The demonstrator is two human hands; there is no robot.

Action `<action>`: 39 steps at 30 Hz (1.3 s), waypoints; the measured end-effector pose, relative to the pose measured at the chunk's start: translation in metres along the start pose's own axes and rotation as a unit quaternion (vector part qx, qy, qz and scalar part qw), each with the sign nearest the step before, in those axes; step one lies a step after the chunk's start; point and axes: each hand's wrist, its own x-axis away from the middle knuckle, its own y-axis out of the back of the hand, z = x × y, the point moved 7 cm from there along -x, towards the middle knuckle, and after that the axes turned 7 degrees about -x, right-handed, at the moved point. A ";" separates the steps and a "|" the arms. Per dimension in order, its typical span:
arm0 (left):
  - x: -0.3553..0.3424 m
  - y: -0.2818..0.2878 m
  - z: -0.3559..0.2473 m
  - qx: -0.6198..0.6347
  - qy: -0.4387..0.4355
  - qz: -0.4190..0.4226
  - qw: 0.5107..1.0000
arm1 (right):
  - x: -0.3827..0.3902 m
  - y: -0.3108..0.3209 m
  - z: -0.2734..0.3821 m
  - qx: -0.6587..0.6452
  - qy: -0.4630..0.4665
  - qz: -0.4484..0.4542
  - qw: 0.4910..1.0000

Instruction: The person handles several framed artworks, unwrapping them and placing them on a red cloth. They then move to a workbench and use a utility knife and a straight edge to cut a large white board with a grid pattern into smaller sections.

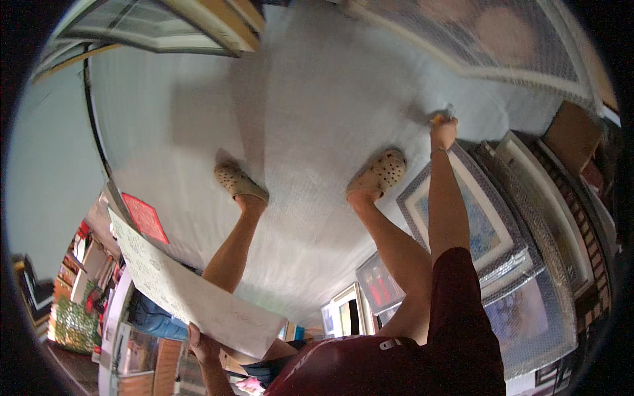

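My left hand (203, 344) grips the lower edge of a large white sheet (191, 294) with faint writing or drawing on it. The sheet slants across the lower left, beside my left leg. On the other side, my right arm stretches far forward. My right hand (444, 134) is closed around a small thing with an orange-yellow part (439, 119) and a greyish tip. Blur hides what kind of thing it is. It is over the pale grey floor (310, 86), near the wrapped framed pictures (456, 198).
Several framed pictures in bubble wrap (528, 317) lean along the right. A large wrapped frame (502, 39) is at the far right, more frames (158, 26) at the far left. A red square (145, 216) shows at left. My beige clogs (241, 181) are on the floor.
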 end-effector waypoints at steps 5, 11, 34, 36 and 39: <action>0.002 -0.003 0.010 0.050 0.026 -0.006 0.998 | 0.036 0.006 0.020 -0.126 0.008 0.083 0.989; -0.003 0.011 0.027 0.084 0.053 0.010 0.995 | 0.102 0.035 0.040 -0.321 -0.163 0.119 0.925; 0.169 0.003 -0.189 0.571 0.005 0.289 0.768 | 0.656 0.431 0.432 -0.035 0.380 0.592 0.710; 0.155 0.050 -0.200 0.630 -0.010 0.262 0.731 | 0.730 0.423 0.474 -0.034 0.432 0.593 0.679; 0.127 0.132 -0.225 0.662 -0.082 0.265 0.696 | 0.864 0.405 0.531 -0.083 0.514 0.588 0.619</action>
